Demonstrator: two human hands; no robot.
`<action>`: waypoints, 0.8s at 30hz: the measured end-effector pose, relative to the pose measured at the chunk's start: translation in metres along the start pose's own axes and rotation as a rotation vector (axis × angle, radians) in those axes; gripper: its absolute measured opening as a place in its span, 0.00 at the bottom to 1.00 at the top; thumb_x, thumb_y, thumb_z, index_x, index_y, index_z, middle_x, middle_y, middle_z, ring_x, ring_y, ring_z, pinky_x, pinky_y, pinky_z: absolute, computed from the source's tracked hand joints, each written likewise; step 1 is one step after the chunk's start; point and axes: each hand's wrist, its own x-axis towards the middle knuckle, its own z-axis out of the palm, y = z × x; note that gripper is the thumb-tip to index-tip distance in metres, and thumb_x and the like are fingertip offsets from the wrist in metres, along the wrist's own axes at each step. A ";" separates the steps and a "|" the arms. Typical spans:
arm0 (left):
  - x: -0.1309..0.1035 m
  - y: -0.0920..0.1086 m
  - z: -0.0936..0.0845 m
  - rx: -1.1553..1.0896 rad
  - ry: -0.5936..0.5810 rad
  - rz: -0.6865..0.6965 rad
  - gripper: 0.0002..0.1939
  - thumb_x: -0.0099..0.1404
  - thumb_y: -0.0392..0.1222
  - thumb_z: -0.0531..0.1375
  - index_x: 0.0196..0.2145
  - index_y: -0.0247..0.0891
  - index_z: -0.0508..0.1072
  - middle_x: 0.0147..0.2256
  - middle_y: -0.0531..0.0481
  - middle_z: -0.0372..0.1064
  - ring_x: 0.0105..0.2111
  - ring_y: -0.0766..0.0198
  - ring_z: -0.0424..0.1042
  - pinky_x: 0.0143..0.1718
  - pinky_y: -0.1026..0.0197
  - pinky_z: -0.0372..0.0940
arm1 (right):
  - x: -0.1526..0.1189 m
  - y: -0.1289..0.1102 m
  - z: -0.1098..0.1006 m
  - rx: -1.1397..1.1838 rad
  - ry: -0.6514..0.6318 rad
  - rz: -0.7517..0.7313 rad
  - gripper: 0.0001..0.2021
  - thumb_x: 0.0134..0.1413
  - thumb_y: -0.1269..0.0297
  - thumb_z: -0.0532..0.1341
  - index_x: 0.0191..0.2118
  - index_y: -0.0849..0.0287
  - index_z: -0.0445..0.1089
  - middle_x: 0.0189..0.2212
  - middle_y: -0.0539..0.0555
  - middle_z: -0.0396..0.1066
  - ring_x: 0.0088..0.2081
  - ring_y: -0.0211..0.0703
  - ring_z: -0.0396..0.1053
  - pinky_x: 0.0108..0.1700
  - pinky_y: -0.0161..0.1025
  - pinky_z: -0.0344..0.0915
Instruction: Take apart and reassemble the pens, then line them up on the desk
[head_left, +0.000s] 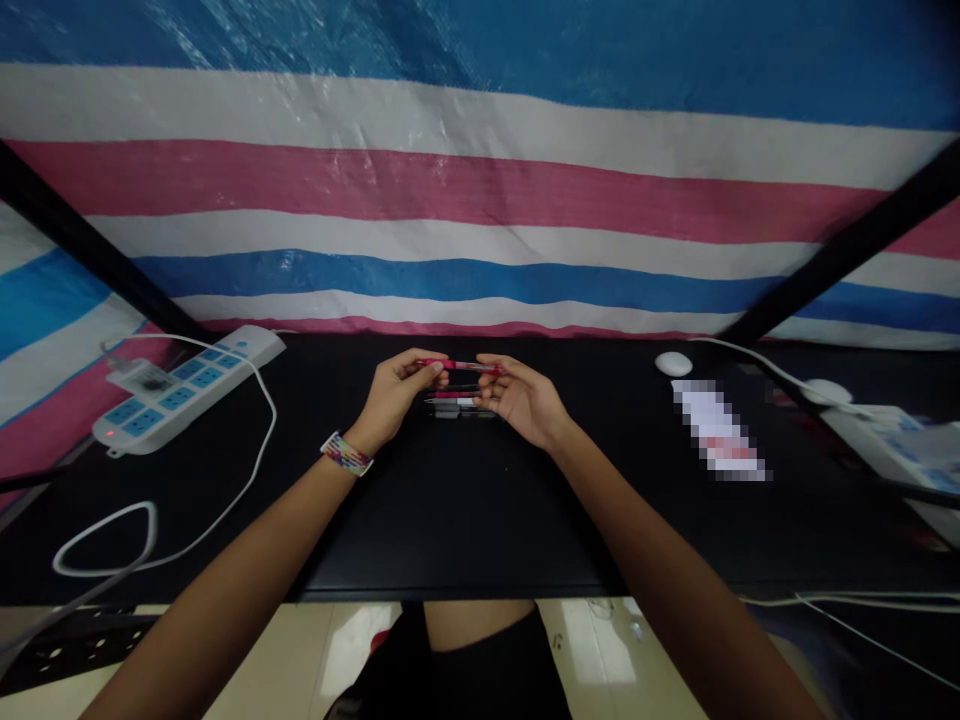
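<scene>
Two hands steadying a red pen above a black table

The left hand (pixel 394 395) is pinching one end of the pen (pixel 461 366), the right hand (pixel 529 400) the other, probably keeping it level over the pens (pixel 448 408) lying beneath.

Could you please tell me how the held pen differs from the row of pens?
The held pen is between the left hand and right hand; the row of pens lies on the table. The held pen is mostly red, while the row of pens mixes red and grey. Both run roughly sideways.
</scene>
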 end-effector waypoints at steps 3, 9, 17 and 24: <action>0.000 0.000 0.001 -0.046 0.014 -0.031 0.18 0.62 0.50 0.76 0.44 0.36 0.85 0.35 0.45 0.83 0.36 0.60 0.83 0.45 0.55 0.80 | -0.002 -0.004 0.000 0.123 -0.047 0.059 0.23 0.58 0.48 0.65 0.53 0.57 0.80 0.39 0.59 0.81 0.39 0.52 0.75 0.52 0.55 0.78; -0.002 0.001 0.003 -0.060 0.006 -0.032 0.16 0.61 0.48 0.77 0.43 0.39 0.86 0.36 0.46 0.84 0.37 0.59 0.84 0.47 0.54 0.81 | 0.001 -0.002 -0.003 0.143 0.004 0.007 0.18 0.58 0.54 0.66 0.51 0.54 0.79 0.39 0.58 0.79 0.42 0.53 0.76 0.57 0.56 0.77; -0.001 0.002 0.005 -0.110 0.020 -0.028 0.13 0.59 0.44 0.77 0.39 0.38 0.84 0.34 0.48 0.83 0.35 0.63 0.82 0.44 0.59 0.79 | 0.002 0.000 -0.002 0.197 0.033 0.004 0.18 0.57 0.56 0.66 0.51 0.56 0.79 0.37 0.57 0.79 0.41 0.52 0.77 0.61 0.57 0.76; 0.000 0.000 0.002 -0.078 0.017 0.005 0.14 0.61 0.46 0.76 0.40 0.39 0.82 0.34 0.48 0.81 0.34 0.62 0.81 0.43 0.57 0.78 | 0.002 -0.002 -0.002 0.187 0.085 -0.028 0.16 0.58 0.57 0.65 0.49 0.55 0.80 0.37 0.58 0.79 0.44 0.54 0.78 0.62 0.59 0.76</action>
